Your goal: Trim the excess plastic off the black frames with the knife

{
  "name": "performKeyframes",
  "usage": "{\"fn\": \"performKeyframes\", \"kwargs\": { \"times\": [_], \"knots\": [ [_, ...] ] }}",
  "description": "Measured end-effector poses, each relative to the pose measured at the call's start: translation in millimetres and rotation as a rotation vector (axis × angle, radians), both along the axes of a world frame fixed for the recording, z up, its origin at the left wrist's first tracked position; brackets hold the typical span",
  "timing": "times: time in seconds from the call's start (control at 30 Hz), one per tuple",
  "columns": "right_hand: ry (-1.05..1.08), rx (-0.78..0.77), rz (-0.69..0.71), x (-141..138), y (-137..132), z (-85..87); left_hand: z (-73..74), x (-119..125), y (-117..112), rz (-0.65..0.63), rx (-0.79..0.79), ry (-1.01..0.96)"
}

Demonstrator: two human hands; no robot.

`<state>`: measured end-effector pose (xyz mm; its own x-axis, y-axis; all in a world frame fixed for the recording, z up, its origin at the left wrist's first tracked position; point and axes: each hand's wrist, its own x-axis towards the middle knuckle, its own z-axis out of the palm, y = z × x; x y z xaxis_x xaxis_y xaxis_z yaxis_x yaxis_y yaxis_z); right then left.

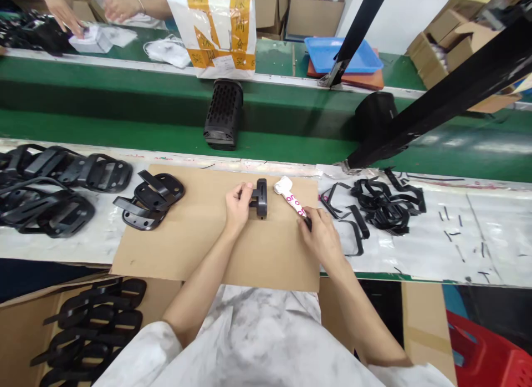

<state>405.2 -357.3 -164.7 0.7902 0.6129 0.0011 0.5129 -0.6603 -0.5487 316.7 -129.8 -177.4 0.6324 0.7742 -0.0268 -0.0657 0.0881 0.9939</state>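
In the head view my left hand (238,208) is closed on a black plastic bracket (261,199), which stands on edge on a flat cardboard sheet (199,232). My right hand (323,237) grips the dark handle end of a hammer (290,196). Its head and shaft are wrapped in white, with pink lettering on the shaft, and the head is just right of the bracket, apart from it. Two similar black brackets (150,201) lie on the cardboard's left part. Thin black strap-like frames (384,207) are heaped right of the sheet.
More black brackets (54,182) are piled at the left, and others fill a box (33,320) below. Beyond the bench runs a green conveyor (166,126) carrying a perforated black housing (224,112). A black post (440,87) slants up at the right. A co-worker's hands (120,9) are across.
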Motion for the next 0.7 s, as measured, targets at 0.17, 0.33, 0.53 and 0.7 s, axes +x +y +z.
{"fn": "performKeyframes", "kwargs": {
  "times": [0.17,0.33,0.53,0.7],
  "knots": [
    [0.398,0.166,0.013,-8,-5,13.3,-2.5,1,-6,-0.105,-0.009,0.024],
    [0.876,0.326,-0.063,-48,-11,18.2,3.5,0,-20,0.001,0.0,0.041],
    [0.848,0.391,-0.146,-54,-11,16.4,6.9,3,-30,0.015,0.019,0.062],
    [0.752,0.272,-0.028,-49,-10,13.4,7.3,4,-30,0.022,0.034,0.063]
  ]
}}
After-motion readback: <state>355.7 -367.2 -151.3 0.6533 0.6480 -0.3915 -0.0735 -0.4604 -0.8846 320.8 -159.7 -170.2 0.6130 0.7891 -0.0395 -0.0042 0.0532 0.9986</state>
